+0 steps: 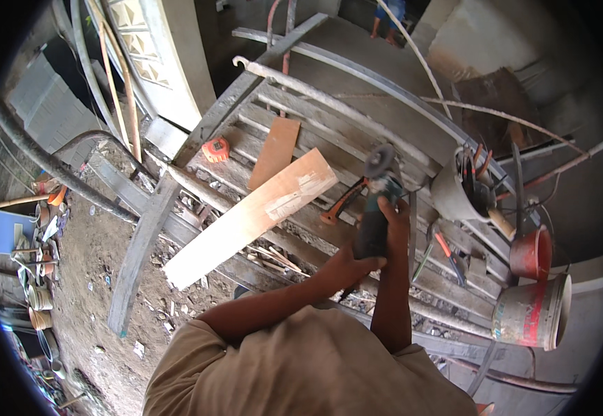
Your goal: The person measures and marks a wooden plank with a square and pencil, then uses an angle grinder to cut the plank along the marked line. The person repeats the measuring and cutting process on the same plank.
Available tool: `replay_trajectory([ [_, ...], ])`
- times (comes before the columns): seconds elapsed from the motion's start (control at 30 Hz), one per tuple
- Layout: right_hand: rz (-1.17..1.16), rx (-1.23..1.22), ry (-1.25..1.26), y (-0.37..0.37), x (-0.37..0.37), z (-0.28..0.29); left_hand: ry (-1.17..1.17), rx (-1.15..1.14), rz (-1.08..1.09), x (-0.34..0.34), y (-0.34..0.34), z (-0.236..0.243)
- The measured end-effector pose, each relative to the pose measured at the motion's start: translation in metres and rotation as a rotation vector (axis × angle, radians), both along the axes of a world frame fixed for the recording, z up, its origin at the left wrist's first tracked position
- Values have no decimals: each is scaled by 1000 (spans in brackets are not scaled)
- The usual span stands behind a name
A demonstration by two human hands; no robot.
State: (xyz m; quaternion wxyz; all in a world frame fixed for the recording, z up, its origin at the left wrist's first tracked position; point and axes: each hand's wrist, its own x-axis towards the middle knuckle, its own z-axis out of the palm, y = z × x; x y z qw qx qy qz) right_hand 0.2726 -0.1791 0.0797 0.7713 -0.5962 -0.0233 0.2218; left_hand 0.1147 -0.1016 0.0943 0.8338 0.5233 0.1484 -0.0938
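Observation:
I hold an angle grinder [372, 225] with a dark body and teal head, pointing away from me over a slatted bench. My right hand [396, 216] grips it near the head. Farther back, my left hand [352, 267] is closed around its rear end. The grinder's round disc [380, 160] faces up and away from me, apart from any board. Left of the grinder, a long pale wooden board [246, 222] lies slanted across the slats. An orange-and-black hammer [343, 203] rests between that board and the grinder.
A brown board piece [275, 152] and an orange tape measure [216, 150] lie at the far left. Rightward stand a tool bucket [452, 191], a red bucket [531, 253] and a white bucket [529, 315]. Pliers [448, 255] lie nearby. Another person's legs [384, 31] show at the back.

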Motion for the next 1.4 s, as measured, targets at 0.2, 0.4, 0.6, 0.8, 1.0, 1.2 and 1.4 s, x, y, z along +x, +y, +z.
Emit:
replay_trajectory([
  [0.2,-22,-47,17,23,-1,3,-25,124,32,3,33,-2],
  [0.4,-58,-351,-445,57,13,-10,-293,748,381,37,50,-44],
  [0.6,81,-424,-178,71,73,-13,-284,1515,198,19,128,-27],
  [0.8,90,-506,-111,139,113,-36,-39,1651,190,-44,179,-69],
  [1.0,77,-695,-175,186,115,-82,-464,1415,559,-133,288,86],
  [1.2,125,-1155,-378,198,112,-103,-378,1314,496,-192,329,209],
  [1.4,214,-1161,-400,194,83,-88,-606,1530,714,-200,410,320],
])
